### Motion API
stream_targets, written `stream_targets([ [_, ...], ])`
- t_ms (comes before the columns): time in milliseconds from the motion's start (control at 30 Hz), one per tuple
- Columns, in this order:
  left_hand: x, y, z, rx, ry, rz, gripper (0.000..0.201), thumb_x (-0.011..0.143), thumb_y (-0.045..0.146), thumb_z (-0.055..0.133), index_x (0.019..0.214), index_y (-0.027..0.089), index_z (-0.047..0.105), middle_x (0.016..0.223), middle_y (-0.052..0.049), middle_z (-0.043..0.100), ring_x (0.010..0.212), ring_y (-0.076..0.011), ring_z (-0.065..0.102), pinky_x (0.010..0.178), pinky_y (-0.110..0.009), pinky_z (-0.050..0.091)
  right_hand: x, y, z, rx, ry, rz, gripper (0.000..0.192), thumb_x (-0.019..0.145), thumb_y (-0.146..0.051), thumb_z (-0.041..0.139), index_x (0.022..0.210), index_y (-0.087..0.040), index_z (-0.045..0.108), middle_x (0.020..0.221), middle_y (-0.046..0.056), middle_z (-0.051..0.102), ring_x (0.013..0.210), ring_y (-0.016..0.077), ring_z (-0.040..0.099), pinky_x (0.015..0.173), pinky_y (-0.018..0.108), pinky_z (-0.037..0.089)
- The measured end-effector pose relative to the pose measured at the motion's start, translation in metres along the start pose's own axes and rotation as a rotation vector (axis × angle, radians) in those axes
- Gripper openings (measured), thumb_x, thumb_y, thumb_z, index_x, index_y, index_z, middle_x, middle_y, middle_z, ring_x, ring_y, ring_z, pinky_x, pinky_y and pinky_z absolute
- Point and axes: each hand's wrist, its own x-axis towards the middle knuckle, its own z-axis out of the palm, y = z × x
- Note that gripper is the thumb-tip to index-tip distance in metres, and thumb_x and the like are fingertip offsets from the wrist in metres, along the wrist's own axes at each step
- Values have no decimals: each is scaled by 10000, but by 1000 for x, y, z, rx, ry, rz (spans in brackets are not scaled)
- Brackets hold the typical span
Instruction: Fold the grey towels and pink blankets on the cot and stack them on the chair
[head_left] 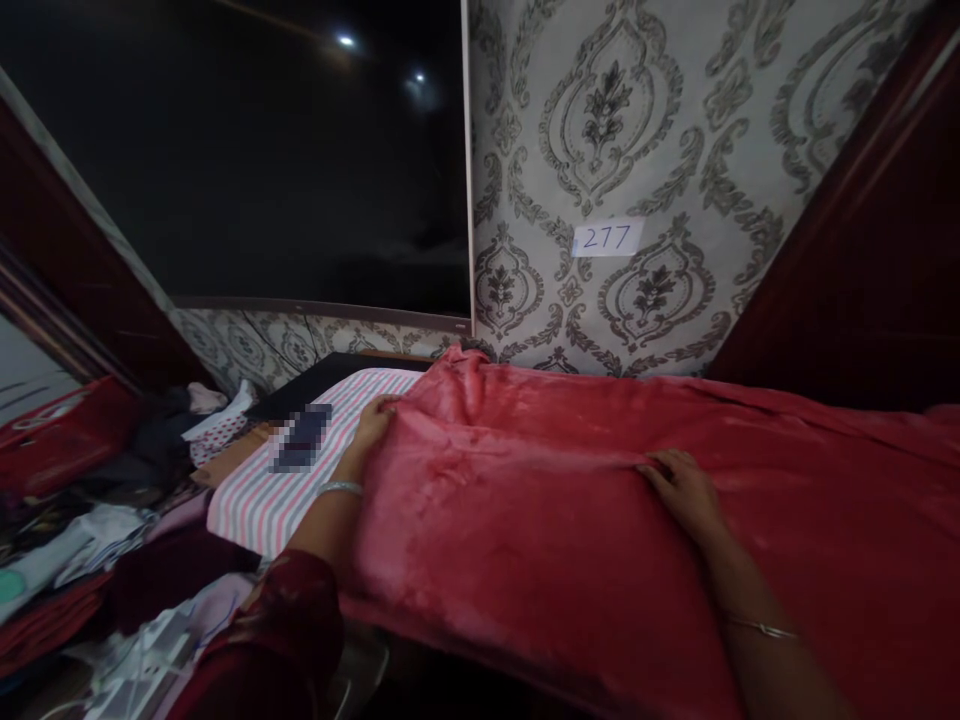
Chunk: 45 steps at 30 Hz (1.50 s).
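Observation:
A large red plush blanket point(525, 540) spreads over the surface before me and drapes down its front side. My left hand point(375, 418) is closed on the blanket near its left end, fingers partly hidden by the cloth. Farther right, my right hand point(682, 485) pinches a fold of the same blanket. Between the two hands the fabric is drawn into a ridge. Beneath the blanket's left end lies a striped cloth point(255, 510) in white, grey and pink.
A large dark television point(247, 160) hangs on the patterned wall, beside a paper point(607, 238) marked 277. On the striped cloth is a blurred dark item point(301, 440). Clothes are heaped at the left, with a red bag point(67, 430) behind them.

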Motion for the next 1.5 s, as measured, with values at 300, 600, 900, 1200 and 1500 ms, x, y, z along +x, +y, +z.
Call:
stream_targets([
  [300, -3, -9, -17, -90, -15, 40, 409, 746, 477, 612, 1001, 171, 705, 1003, -91, 749, 954, -247, 674, 892, -379, 535, 2, -9, -1, 4, 27, 20, 490, 858, -665, 458, 799, -240, 694, 853, 117, 711, 870, 299, 632, 806, 434, 499],
  [600, 1, -2, -21, 193, -40, 169, 147, 769, 253, 483, 742, 225, 625, 876, -73, 706, 941, -251, 632, 966, -393, 479, 2, -13, -4, 4, -4, 11, 445, 881, -612, 476, 795, -237, 700, 813, 99, 691, 831, 271, 618, 770, 394, 496],
  [900, -9, 2, -15, 484, 47, 192, 206, 864, 232, 434, 713, 218, 574, 860, -113, 604, 864, -270, 600, 835, -409, 493, 2, -11, -2, 5, 5, 9, 426, 896, -593, 482, 826, -235, 703, 833, 97, 684, 856, 277, 606, 780, 400, 488],
  [1200, -48, 55, 39, 635, -219, 580, 311, 941, 310, 483, 1153, 175, 666, 1260, -174, 659, 1244, -341, 541, 1090, -540, 363, 5, -11, -3, -6, -25, -2, 300, 907, -449, 537, 853, -206, 704, 856, 97, 679, 866, 260, 594, 804, 378, 463],
  [1500, -64, 74, 99, 661, -419, 780, 330, 963, 369, 402, 832, 189, 646, 916, -116, 704, 906, -265, 647, 884, -407, 505, 16, -38, -9, -1, -36, -23, 122, 939, -231, 600, 850, -186, 671, 896, 90, 676, 888, 233, 572, 825, 354, 439],
])
